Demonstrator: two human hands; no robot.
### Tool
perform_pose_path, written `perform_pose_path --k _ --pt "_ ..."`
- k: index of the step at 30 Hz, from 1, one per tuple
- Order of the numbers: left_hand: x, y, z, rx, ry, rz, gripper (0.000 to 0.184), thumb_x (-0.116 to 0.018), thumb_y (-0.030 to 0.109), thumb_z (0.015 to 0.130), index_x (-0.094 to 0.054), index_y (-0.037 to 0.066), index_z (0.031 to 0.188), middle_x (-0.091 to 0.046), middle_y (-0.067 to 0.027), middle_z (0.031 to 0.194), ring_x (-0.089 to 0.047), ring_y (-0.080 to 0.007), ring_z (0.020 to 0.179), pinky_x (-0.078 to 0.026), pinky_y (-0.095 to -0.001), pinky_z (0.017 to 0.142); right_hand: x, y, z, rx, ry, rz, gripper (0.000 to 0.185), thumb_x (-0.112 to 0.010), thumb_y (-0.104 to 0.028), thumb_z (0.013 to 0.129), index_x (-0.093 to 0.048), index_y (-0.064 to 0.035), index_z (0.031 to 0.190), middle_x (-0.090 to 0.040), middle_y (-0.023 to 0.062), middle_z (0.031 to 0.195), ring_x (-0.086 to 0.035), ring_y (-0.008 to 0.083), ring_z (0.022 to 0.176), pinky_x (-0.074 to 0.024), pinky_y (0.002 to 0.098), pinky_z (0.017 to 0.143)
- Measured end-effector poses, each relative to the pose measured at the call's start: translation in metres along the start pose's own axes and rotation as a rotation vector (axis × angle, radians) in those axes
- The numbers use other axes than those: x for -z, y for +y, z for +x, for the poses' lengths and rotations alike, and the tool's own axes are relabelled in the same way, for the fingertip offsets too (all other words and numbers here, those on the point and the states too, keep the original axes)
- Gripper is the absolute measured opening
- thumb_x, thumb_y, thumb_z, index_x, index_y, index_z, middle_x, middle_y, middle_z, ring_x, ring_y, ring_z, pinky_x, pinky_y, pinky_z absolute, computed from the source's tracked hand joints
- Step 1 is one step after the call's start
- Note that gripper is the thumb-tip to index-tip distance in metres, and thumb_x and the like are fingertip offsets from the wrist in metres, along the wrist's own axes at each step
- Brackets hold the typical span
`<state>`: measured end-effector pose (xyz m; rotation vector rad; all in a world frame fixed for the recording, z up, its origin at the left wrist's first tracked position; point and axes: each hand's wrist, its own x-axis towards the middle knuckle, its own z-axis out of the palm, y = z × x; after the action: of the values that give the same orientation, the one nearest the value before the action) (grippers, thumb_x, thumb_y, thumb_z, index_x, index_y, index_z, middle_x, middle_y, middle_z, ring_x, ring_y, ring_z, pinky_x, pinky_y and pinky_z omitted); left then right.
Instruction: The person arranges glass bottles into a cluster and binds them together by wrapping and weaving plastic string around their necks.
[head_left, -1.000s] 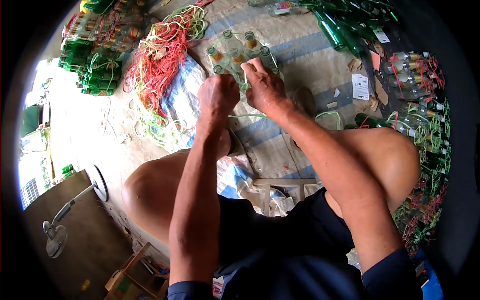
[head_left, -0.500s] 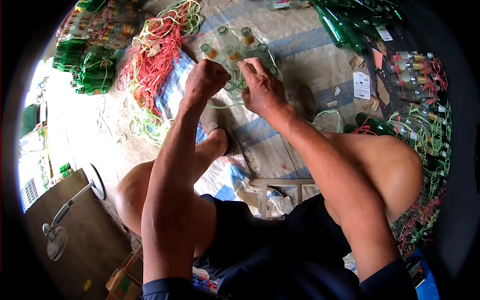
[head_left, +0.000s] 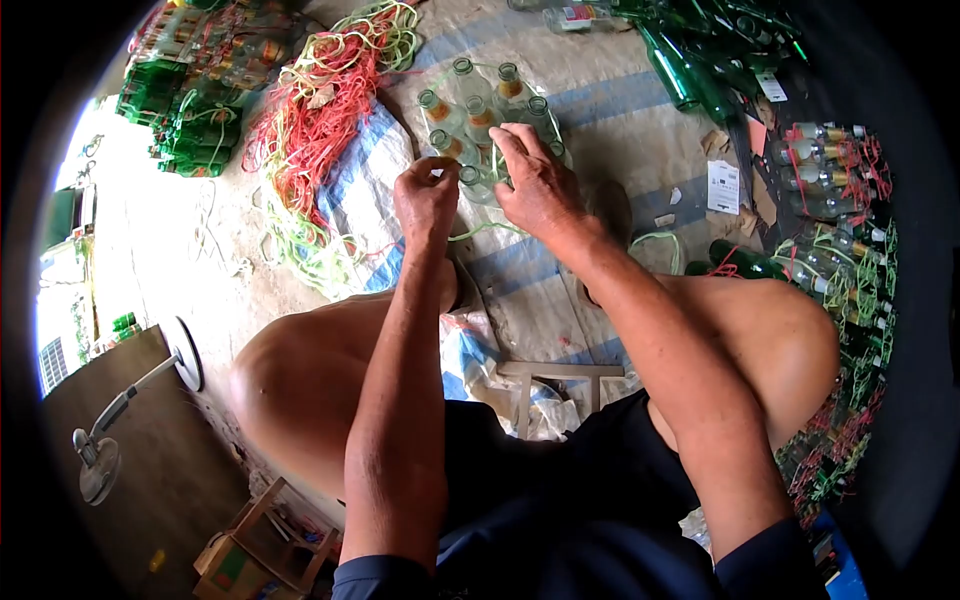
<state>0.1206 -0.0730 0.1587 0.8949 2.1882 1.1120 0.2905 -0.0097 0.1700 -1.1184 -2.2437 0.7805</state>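
Note:
A cluster of clear glass bottles (head_left: pixel 479 118) stands upright on the sheet in front of me, with pale green plastic cord (head_left: pixel 497 160) among and around them. My right hand (head_left: pixel 540 185) lies over the near right side of the cluster, its fingers bent around the cord by the bottle necks. Just left of the nearest bottle, my left hand (head_left: pixel 427 195) is closed, thumb and forefinger pinched in a small ring. What it pinches, if anything, is too small to make out. A loose loop of cord (head_left: pixel 485 229) trails below the bottles.
A heap of red and green cord (head_left: pixel 325 110) lies left of the bottles. Bundled green bottles (head_left: pixel 195 135) stand farther left. Loose green bottles (head_left: pixel 680 75) lie at upper right, tied bottles (head_left: pixel 820 165) along the right. A wooden frame (head_left: pixel 560 371) sits between my legs.
My left hand has drawn back slightly from the bottles toward me and turned at the wrist. My right hand stays over the cluster. The view has shifted a little.

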Motion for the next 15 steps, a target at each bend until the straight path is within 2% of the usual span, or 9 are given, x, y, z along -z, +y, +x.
perform_pose_path --k 7,11,15 --pt "0.007 0.007 -0.012 0.042 -0.039 -0.099 0.021 -0.075 0.017 0.093 -0.079 0.000 0.104 -0.072 -0.0045 0.078 -0.058 -0.0088 0.066 -0.045 -0.0268 0.059 0.006 -0.002 0.002 -0.022 -0.084 0.002 0.068 -0.076 -0.007 0.082 -0.051 -0.0065 0.145 -0.052 0.0103 0.148 -0.059 0.0354 0.130 -0.0527 0.0451 0.104" --pt "0.011 -0.004 -0.016 -0.006 -0.070 -0.168 0.020 -0.074 0.016 0.095 -0.077 -0.002 0.102 -0.069 -0.0020 0.076 -0.053 -0.0065 0.064 -0.040 -0.0260 0.055 0.013 -0.003 0.005 0.000 -0.126 -0.020 0.069 -0.078 -0.010 0.081 -0.052 -0.0076 0.145 -0.052 0.0102 0.148 -0.059 0.0350 0.131 -0.0530 0.0442 0.104" --pt "0.010 -0.015 -0.017 0.073 -0.066 -0.272 0.022 -0.075 0.016 0.096 -0.077 -0.005 0.103 -0.071 -0.0012 0.083 -0.055 -0.0062 0.071 -0.044 -0.0239 0.063 0.017 -0.005 0.015 0.026 -0.150 -0.110 0.062 -0.076 -0.016 0.083 -0.055 -0.0084 0.141 -0.058 0.0118 0.139 -0.060 0.0360 0.126 -0.0525 0.0470 0.103"
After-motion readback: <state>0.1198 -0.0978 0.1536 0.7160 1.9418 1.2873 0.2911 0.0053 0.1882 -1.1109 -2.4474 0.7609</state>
